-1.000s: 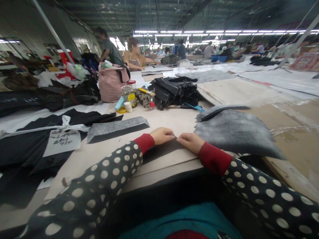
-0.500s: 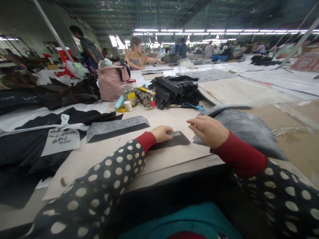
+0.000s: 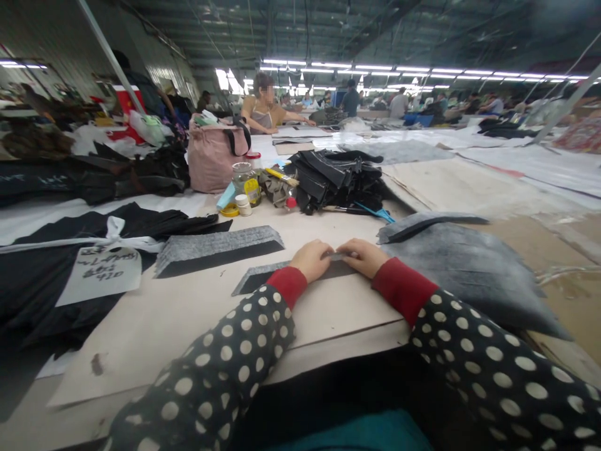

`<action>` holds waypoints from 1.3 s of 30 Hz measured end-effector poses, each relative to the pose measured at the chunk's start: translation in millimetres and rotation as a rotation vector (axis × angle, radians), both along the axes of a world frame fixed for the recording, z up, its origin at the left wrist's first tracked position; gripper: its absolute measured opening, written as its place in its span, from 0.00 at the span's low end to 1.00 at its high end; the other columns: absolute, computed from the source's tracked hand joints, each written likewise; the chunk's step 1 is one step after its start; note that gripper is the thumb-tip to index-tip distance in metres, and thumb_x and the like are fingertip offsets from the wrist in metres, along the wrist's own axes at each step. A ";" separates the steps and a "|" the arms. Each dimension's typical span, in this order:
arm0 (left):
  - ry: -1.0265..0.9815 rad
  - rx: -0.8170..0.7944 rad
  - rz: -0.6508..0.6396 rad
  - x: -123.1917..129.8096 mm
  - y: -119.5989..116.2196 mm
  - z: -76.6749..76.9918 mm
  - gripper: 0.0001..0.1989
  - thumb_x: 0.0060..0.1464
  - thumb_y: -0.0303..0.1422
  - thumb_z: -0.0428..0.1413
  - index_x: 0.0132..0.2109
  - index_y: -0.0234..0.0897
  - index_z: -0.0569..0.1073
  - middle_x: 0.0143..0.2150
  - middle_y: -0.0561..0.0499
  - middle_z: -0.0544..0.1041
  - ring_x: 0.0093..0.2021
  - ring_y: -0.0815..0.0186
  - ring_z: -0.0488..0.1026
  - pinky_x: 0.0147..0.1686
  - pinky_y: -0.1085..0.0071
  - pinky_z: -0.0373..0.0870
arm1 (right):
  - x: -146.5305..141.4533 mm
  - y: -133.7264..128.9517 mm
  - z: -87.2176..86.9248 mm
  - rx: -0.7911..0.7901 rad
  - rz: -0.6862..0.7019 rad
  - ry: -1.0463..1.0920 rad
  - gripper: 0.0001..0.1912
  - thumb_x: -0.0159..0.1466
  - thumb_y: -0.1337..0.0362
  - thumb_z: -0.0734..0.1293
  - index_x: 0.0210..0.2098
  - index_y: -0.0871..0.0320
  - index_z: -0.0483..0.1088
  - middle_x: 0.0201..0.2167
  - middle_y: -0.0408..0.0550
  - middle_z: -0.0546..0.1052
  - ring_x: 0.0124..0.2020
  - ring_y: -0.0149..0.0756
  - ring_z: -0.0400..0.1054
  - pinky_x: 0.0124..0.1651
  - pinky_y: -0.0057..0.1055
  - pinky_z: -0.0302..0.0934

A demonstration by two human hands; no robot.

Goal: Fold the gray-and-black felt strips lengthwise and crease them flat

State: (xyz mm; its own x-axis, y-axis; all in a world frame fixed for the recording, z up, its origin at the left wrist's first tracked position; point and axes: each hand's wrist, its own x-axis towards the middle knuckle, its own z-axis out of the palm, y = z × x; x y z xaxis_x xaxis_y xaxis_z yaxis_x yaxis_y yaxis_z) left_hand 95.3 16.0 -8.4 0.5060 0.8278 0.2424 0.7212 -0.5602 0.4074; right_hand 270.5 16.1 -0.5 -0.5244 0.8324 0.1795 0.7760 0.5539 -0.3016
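On the pale board [image 3: 188,326], my left hand [image 3: 313,260] and my right hand [image 3: 362,255] meet over a dark fabric strip [image 3: 342,269]. Both hands are closed, their fingertips pinching its far grey edge close together. The strip's left end, with a grey band, shows beyond my left wrist. A stack of grey-and-black strips [image 3: 220,249] lies to the left. Right of my right hand rests a pile of grey fabric pieces [image 3: 460,263].
A tied black fabric bundle [image 3: 37,263] with a handwritten tag [image 3: 101,274] lies left. Farther back are a pink bag [image 3: 213,156], a glass jar [image 3: 242,175], a brush [image 3: 282,176] and black pieces [image 3: 335,178]. A person [image 3: 263,113] works across the table.
My right hand has come down and left from above the table onto the strip, and its fingers have closed on the edge. My left hand has shifted slightly; the camera view has moved a little.
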 end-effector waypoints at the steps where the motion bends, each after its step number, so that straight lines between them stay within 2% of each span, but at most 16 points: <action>1: -0.006 0.005 0.004 -0.4 0.3 -1.6 0.12 0.48 0.28 0.47 0.39 0.36 0.71 0.35 0.50 0.70 0.39 0.66 0.67 0.41 0.72 0.63 | 0.9 -0.6 -0.6 -0.001 -0.001 0.019 0.14 0.54 0.70 0.60 0.39 0.61 0.69 0.35 0.49 0.71 0.37 0.33 0.63 0.43 0.30 0.56; 10: -0.035 -0.037 0.013 -1.4 2.4 -0.4 0.12 0.48 0.27 0.47 0.38 0.37 0.72 0.36 0.51 0.72 0.39 0.67 0.67 0.42 0.72 0.63 | 1.8 -3.1 -3.3 0.026 0.006 0.048 0.11 0.55 0.69 0.60 0.37 0.62 0.68 0.34 0.49 0.71 0.37 0.33 0.62 0.43 0.30 0.55; 17: 0.045 0.040 0.031 0.7 -1.7 0.5 0.10 0.46 0.25 0.47 0.34 0.38 0.72 0.35 0.51 0.70 0.38 0.67 0.66 0.41 0.71 0.63 | -3.0 -8.8 0.5 0.061 0.004 -0.084 0.09 0.57 0.71 0.58 0.35 0.62 0.68 0.34 0.49 0.70 0.38 0.33 0.61 0.43 0.29 0.53; 23: 0.287 0.137 -0.080 4.2 -12.9 11.9 0.11 0.50 0.23 0.44 0.36 0.36 0.70 0.37 0.47 0.68 0.39 0.63 0.63 0.40 0.66 0.63 | -8.4 -14.5 3.6 0.139 0.024 -0.303 0.10 0.60 0.72 0.55 0.34 0.62 0.67 0.35 0.50 0.69 0.37 0.34 0.61 0.39 0.29 0.53; 26: 0.341 0.145 -0.147 0.9 -14.8 15.6 0.13 0.50 0.22 0.43 0.39 0.36 0.69 0.39 0.46 0.68 0.41 0.62 0.62 0.41 0.65 0.62 | -12.7 -18.5 7.1 0.174 0.031 -0.378 0.11 0.61 0.69 0.54 0.33 0.62 0.67 0.34 0.51 0.70 0.37 0.36 0.61 0.37 0.30 0.53; 29: 0.265 0.094 -0.169 -9.3 -11.4 15.3 0.15 0.50 0.22 0.43 0.42 0.37 0.69 0.39 0.48 0.69 0.41 0.65 0.64 0.44 0.67 0.62 | -17.8 -23.0 10.4 0.193 -0.016 -0.390 0.13 0.61 0.63 0.55 0.32 0.62 0.68 0.34 0.52 0.70 0.40 0.39 0.60 0.37 0.32 0.53; 32: 0.128 0.001 -0.129 -22.5 -7.7 12.7 0.14 0.48 0.22 0.46 0.40 0.35 0.70 0.38 0.49 0.71 0.41 0.67 0.66 0.46 0.71 0.61 | -22.0 -25.8 11.4 0.209 -0.060 -0.377 0.13 0.60 0.60 0.57 0.31 0.62 0.69 0.35 0.53 0.70 0.41 0.41 0.59 0.39 0.32 0.52; 36: -0.004 -0.049 -0.015 -31.9 -7.9 7.7 0.13 0.45 0.23 0.47 0.38 0.35 0.71 0.38 0.50 0.71 0.40 0.67 0.67 0.45 0.71 0.63 | -27.8 -24.5 11.8 0.177 -0.101 -0.356 0.11 0.58 0.62 0.59 0.33 0.63 0.69 0.35 0.54 0.70 0.41 0.41 0.60 0.44 0.34 0.50; 39: -0.012 -0.049 0.019 -31.1 -8.9 4.5 0.12 0.43 0.22 0.47 0.36 0.35 0.71 0.35 0.51 0.71 0.39 0.67 0.67 0.43 0.70 0.64 | -33.7 -21.5 12.6 0.088 -0.095 -0.301 0.10 0.57 0.68 0.59 0.37 0.61 0.68 0.36 0.52 0.70 0.40 0.37 0.61 0.44 0.33 0.50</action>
State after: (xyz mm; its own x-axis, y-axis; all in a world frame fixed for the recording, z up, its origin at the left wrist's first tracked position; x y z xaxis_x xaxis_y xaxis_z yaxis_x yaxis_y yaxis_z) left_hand 64.2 7.1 -3.9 0.4875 0.8482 0.2072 0.7265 -0.5257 0.4426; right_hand 236.8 -5.5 12.1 -0.4854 0.8684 0.1010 0.8726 0.4883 -0.0048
